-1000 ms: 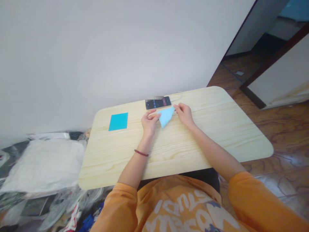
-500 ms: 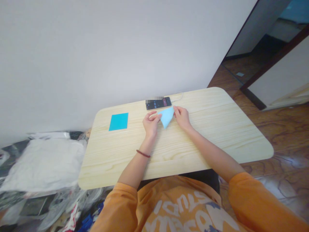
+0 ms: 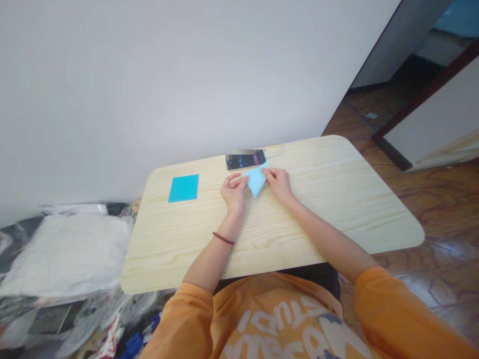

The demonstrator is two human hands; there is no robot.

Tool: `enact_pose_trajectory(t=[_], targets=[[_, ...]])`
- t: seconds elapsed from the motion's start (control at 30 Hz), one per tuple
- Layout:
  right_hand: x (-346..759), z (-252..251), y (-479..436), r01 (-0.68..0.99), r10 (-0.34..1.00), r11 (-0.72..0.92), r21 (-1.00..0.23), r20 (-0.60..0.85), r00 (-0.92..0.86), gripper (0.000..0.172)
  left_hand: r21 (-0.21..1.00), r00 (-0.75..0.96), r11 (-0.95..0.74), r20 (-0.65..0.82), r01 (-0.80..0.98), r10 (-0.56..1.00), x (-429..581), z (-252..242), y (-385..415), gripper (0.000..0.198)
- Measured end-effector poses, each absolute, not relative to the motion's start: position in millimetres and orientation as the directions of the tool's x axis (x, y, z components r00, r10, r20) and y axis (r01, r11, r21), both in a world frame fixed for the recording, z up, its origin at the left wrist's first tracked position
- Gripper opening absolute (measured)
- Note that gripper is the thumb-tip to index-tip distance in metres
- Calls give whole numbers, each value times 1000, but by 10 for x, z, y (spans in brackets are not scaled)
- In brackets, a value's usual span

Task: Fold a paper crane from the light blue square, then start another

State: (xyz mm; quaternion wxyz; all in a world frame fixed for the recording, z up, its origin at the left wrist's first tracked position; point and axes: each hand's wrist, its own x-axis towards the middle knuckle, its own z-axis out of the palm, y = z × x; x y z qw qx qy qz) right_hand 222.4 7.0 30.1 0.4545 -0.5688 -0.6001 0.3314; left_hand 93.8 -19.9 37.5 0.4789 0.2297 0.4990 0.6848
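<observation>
A folded piece of light blue paper (image 3: 256, 182) lies on the pale wooden table (image 3: 318, 209), just below a black smartphone (image 3: 245, 160). My left hand (image 3: 234, 193) pinches the paper's left corner between thumb and fingers. My right hand (image 3: 277, 184) presses on its right side, covering part of it. A flat square of brighter cyan paper (image 3: 183, 188) lies untouched to the left of both hands. A dark red bead bracelet (image 3: 223, 238) circles my left wrist.
A white cable (image 3: 276, 150) runs from the phone along the table's far edge. A white wall rises behind the table. White cloth and plastic bags (image 3: 67, 254) heap on the floor at left; a wooden floor and doorway lie right.
My right hand has slid left and closer to my left hand, now covering more of the blue paper. The paper's visible part looks narrower, and my left hand has barely moved.
</observation>
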Motion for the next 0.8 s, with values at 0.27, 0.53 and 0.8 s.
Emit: enact_pose_trajectory(t=[0.27, 0.53, 0.8], targets=[[2183, 265, 65, 283, 984, 179, -942, 178, -32, 41, 888, -484, -82, -167, -452, 859, 916, 360, -179, 39], [2181, 299, 55, 117, 997, 66, -991, 62, -36, 39, 868, -520, -103, -192, -486, 832, 896, 366, -157, 40], [2142, 286, 49, 20, 995, 9, -1000, 7, -101, 45, 865, -527, -125, -176, -486, 831, 920, 359, -171, 37]])
